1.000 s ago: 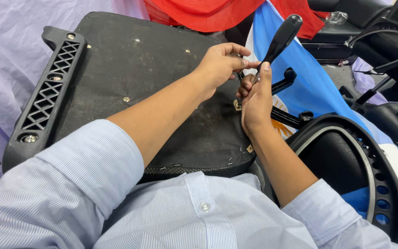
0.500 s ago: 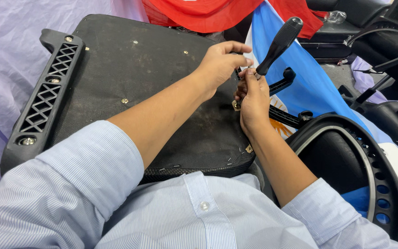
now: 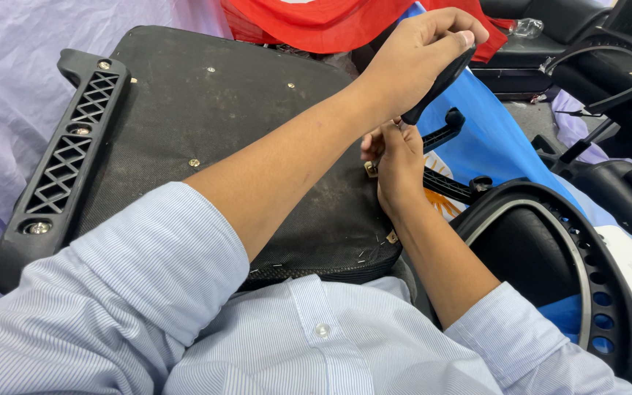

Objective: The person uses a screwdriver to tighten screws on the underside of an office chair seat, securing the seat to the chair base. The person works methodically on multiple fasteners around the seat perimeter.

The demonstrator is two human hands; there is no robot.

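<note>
Centre frame, the upturned seat base (image 3: pixel 206 139) rests against the person's lap. At its right edge, the right hand (image 3: pixel 398 157) pinches a fitting. Above, the left hand (image 3: pixel 418 55) clenches the screwdriver handle (image 3: pixel 439 84). Fastening appears unfinished; the lattice armrest (image 3: pixel 64 157) at left is already bolted.

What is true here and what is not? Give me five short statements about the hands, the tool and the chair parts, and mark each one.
1. The left hand grips the black tool handle. True.
2. The right hand rests flat on the lattice armrest. False: it is at the right edge of the seat base, below the handle.
3. The seat base is black. True.
4. The cloth above the seat base is green. False: it is red.
5. Both sleeves are rolled above the elbow. False: they end about mid-forearm.
</note>
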